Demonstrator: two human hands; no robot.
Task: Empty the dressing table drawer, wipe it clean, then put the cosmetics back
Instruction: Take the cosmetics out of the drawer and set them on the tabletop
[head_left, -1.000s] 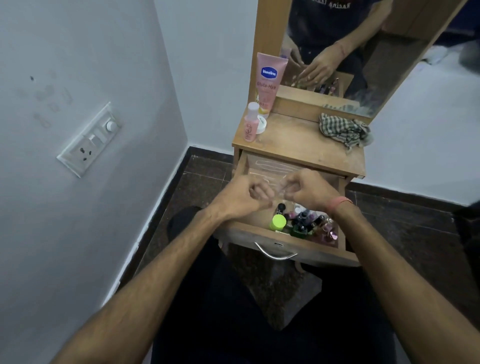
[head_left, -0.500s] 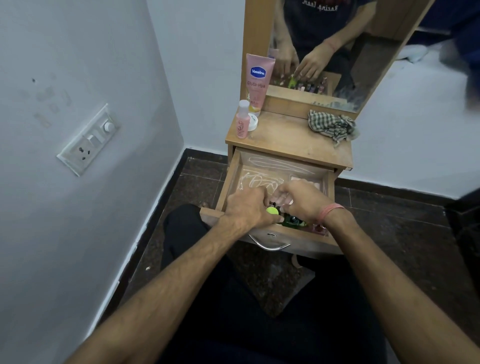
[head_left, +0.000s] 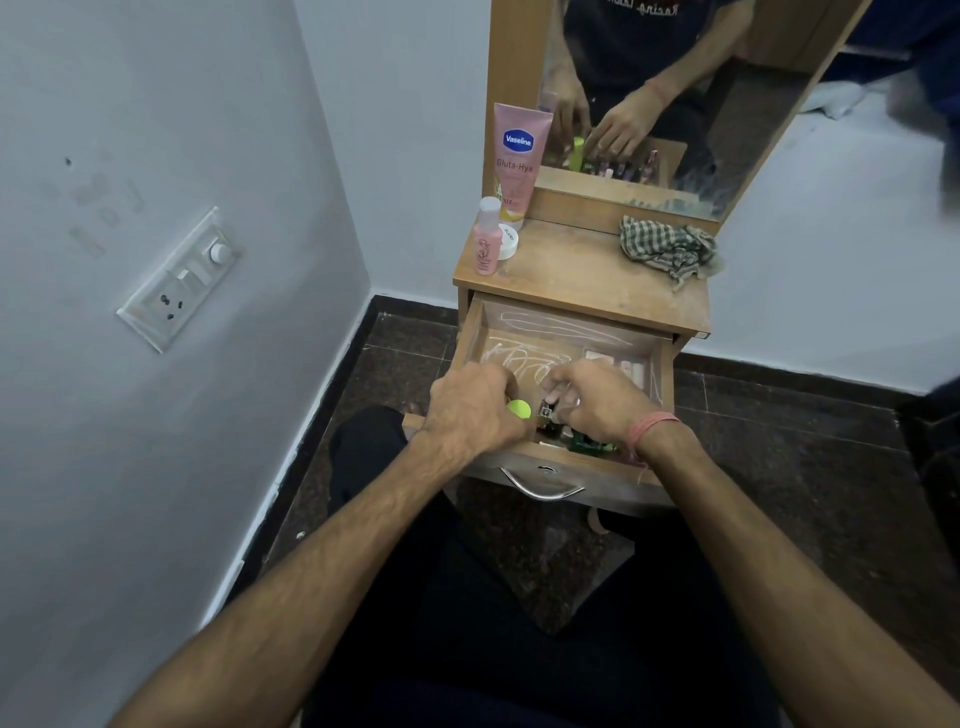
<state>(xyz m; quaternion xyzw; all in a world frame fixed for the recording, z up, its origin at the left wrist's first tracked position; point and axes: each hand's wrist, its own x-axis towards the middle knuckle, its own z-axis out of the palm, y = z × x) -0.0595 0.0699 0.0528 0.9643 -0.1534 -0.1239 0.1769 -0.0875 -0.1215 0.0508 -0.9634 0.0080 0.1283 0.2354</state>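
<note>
The wooden drawer (head_left: 470, 332) of the dressing table is pulled out, with pale scribbles on its floor. Small cosmetic bottles (head_left: 587, 442) crowd its front end. My left hand (head_left: 470, 410) is curled around a bottle with a bright green cap (head_left: 518, 408). My right hand (head_left: 597, 402) reaches down among the bottles and pinches a small dark bottle (head_left: 546, 412). A flat pale palette (head_left: 615, 368) lies at the drawer's back right.
On the tabletop (head_left: 587, 280) stand a pink Vaseline tube (head_left: 517, 156), a small pink bottle (head_left: 487, 239) and a white jar (head_left: 507, 241); a checked cloth (head_left: 667, 248) lies at its right. A mirror (head_left: 675, 78) rises behind. A socket plate (head_left: 179, 280) is on the left wall.
Both hands dropped from above the drawer into its front end. The left hand closed on the green-capped bottle and the right hand reached among the small bottles.
</note>
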